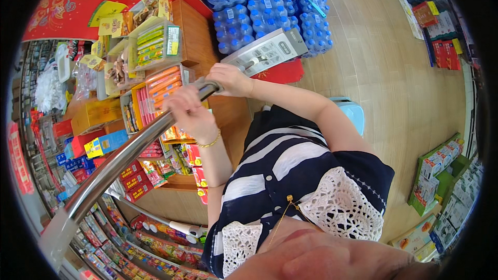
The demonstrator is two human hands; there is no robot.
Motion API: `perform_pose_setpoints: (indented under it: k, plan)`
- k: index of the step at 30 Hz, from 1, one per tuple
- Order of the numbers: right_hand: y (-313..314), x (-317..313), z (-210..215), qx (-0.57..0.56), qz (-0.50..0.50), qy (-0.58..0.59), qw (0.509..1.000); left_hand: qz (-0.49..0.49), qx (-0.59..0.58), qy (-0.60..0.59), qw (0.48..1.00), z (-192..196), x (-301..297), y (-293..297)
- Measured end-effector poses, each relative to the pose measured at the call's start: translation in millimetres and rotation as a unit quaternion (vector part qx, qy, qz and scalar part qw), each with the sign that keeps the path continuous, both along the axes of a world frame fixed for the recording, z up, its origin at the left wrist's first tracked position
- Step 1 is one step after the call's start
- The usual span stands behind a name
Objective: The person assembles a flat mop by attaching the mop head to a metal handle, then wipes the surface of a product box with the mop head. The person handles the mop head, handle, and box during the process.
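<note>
A long chrome metal tube (129, 148) runs from the lower left up toward the middle; its near-left end looks wrapped in clear plastic. My left hand (193, 116), with a gold bracelet at the wrist, lies over the tube with its fingers bent across it, slightly blurred. Farther along, my right hand (231, 80) is closed around the tube's upper end, where a curved, darker part shows between the two hands. Just past my right hand lies a long white-and-grey box (282, 49) with pictures of fittings printed on it.
Left of my hands, a wooden counter (189, 33) bears clear bins of packaged snacks (151, 44) and orange packs (165, 85). Shrink-wrapped bottled water (267, 8) is stacked beyond. A light-blue stool (351, 114) stands behind my right arm. Boxes on a green stand (436, 168) are at right.
</note>
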State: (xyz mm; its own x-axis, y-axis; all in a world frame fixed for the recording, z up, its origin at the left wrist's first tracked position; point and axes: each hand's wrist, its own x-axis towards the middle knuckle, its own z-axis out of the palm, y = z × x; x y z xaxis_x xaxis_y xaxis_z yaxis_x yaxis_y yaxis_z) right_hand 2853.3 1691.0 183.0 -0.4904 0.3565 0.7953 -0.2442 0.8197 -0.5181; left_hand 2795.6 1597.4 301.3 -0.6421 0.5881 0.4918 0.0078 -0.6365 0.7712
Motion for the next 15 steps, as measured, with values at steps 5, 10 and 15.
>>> perform_pose_setpoints:
  k: [5, 10, 15]
  plan:
    - [-4, -18, 75, 0.026, 0.034, 0.061, 0.997, 0.033, 0.036, 0.043, 0.998, 75, -16, -11]
    - [20, -25, 126, 0.042, 0.059, 0.107, 0.992, -0.085, 0.157, -0.035, 0.983, 130, -10, -2]
    - [78, -6, 120, 0.062, 0.044, 0.114, 0.991, -0.01, 0.125, 0.052, 0.991, 118, 13, 54]
